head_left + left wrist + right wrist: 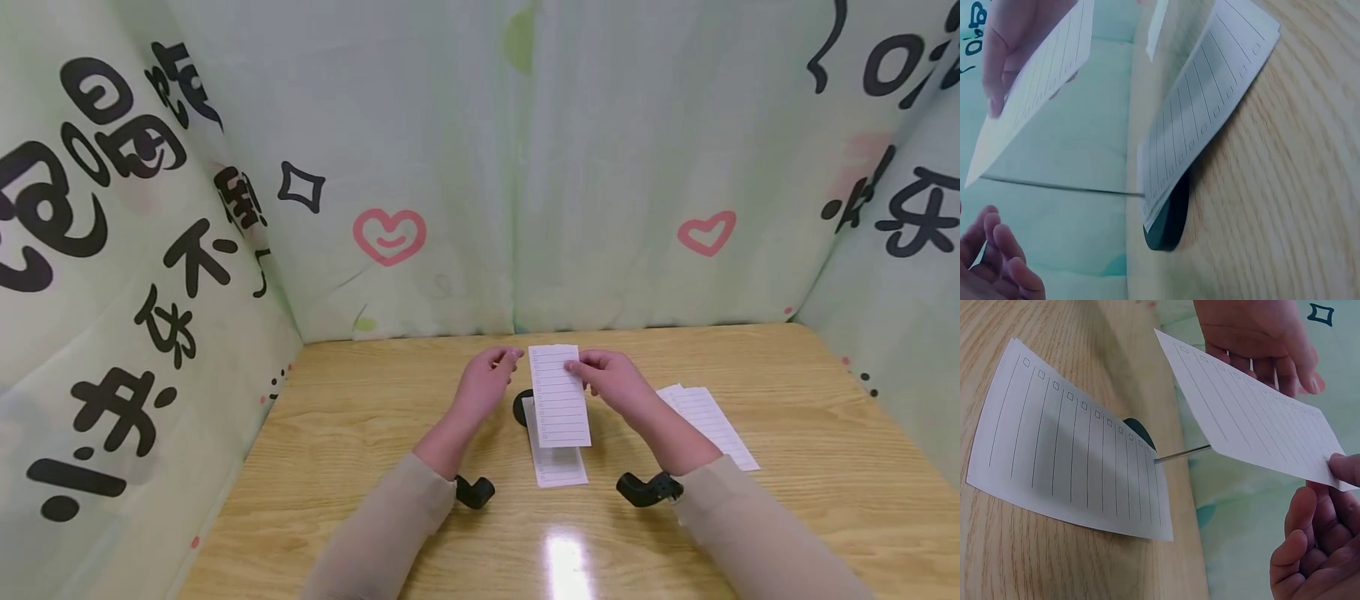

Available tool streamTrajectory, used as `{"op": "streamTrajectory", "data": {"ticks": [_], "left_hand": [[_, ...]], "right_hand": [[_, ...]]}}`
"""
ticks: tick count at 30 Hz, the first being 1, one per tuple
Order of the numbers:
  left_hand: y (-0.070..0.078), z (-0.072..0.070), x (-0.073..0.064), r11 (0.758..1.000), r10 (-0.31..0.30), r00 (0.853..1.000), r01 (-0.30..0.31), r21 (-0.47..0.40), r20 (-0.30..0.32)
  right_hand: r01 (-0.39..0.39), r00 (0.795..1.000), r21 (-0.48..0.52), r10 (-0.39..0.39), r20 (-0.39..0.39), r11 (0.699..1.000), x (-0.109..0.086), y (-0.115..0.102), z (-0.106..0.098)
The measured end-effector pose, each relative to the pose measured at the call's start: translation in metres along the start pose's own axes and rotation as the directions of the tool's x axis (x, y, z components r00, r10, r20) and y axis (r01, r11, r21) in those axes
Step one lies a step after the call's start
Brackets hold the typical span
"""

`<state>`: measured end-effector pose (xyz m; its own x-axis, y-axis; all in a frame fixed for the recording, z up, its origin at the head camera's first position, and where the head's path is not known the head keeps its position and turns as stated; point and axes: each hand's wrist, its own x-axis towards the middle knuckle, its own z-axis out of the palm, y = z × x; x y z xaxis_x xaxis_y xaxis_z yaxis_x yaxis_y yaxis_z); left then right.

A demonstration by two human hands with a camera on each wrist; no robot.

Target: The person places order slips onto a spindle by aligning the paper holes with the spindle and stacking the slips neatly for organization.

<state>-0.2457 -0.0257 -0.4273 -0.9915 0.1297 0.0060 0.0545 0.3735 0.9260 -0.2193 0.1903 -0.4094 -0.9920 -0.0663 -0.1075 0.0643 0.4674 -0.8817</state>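
My right hand point(613, 379) pinches a lined checklist sheet point(558, 404) by its edge, thumb on the printed face. Below it, a few similar sheets point(1079, 444) sit low on a thin metal spike point(1182, 455) that rises from a round black base point(1169, 219). In the right wrist view the spike runs up to the raised sheet's edge; its tip is hidden. To the left of the raised sheet, my left hand point(486, 383) holds nothing, its fingers loosely bent, close to the paper's upper left side.
More lined sheets point(712, 421) lie on the wooden table point(360, 467) to the right, partly behind my right forearm. A printed curtain point(465, 167) hangs along the table's back and sides. Black wrist cameras point(476, 492) jut out from both sleeves.
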Motion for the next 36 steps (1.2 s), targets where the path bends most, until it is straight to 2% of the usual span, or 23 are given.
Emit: {"op": "streamTrajectory", "data": {"ticks": [4, 10, 17, 28, 36], "left_hand": [[0.005, 0.005, 0.001, 0.999, 0.022, 0.999, -0.023, -0.025, -0.029], [0.011, 0.008, 0.003, 0.999, 0.039, 0.998, -0.039, 0.003, -0.042], [0.013, 0.007, 0.001, 0.997, 0.062, 0.998, -0.062, 0.056, -0.001], [0.012, 0.01, 0.002, 0.996, 0.06, 0.998, -0.061, 0.068, 0.015], [0.015, 0.011, 0.005, 0.999, 0.007, 1.0, -0.008, 0.039, 0.01]], "right_hand": [[-0.007, 1.0, 0.012, 0.007, 0.004, 1.0, 0.0, -0.002, 0.002], [0.013, 1.0, 0.0, -0.013, 0.017, 1.0, 0.001, -0.005, 0.005], [0.005, 1.0, -0.011, -0.005, 0.01, 1.0, 0.002, -0.005, 0.007], [-0.003, 1.0, 0.006, 0.003, 0.004, 1.0, 0.002, -0.003, 0.009], [-0.014, 1.0, 0.032, 0.014, 0.004, 0.999, 0.001, -0.005, 0.011]]}}
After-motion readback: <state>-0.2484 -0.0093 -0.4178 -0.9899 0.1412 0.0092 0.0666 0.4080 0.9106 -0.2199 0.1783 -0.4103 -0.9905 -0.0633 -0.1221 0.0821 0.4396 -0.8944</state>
